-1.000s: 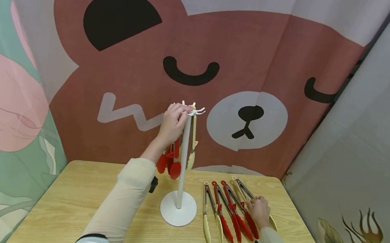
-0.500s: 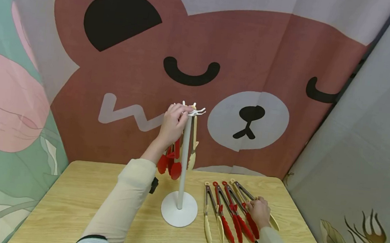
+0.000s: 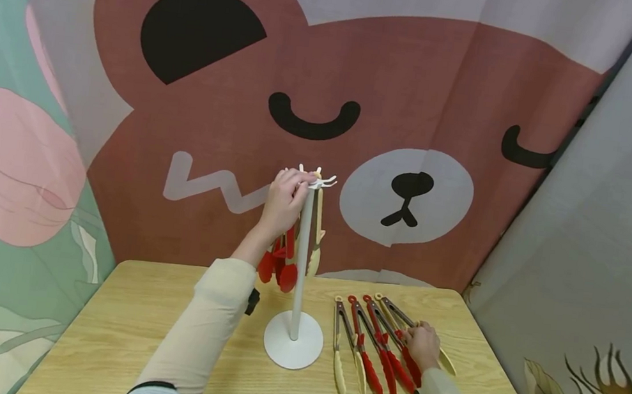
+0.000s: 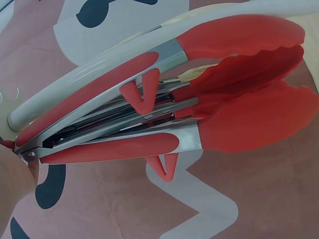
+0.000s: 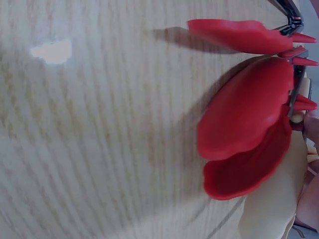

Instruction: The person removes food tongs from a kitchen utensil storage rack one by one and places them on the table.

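Observation:
In the head view my left hand (image 3: 286, 201) is at the top of a white stand (image 3: 301, 266), fingers bent over its hooks and the ring end of red tongs (image 3: 285, 274). The left wrist view shows these red tongs (image 4: 149, 144) hanging heads down along the pole, hinge end at the hand; the exact finger contact is hidden. Cream tongs (image 3: 316, 242) hang behind the pole. My right hand (image 3: 423, 346) grips the middle of cream tongs (image 3: 396, 311) lying at the right end of a row. In the right wrist view, red tong heads (image 5: 249, 109) lie beside it.
Further left in the row lie red tongs (image 3: 364, 346), more red tongs (image 3: 393, 346) and cream tongs (image 3: 342, 347). The stand's round base (image 3: 292, 352) rests on the wooden table (image 3: 163, 329). A bear-print curtain (image 3: 213, 128) hangs behind, a grey curtain (image 3: 605, 253) at the right.
The whole head view has shifted slightly, so everything sits a little further right. Both hands keep their places on the stand top and on the cream tongs.

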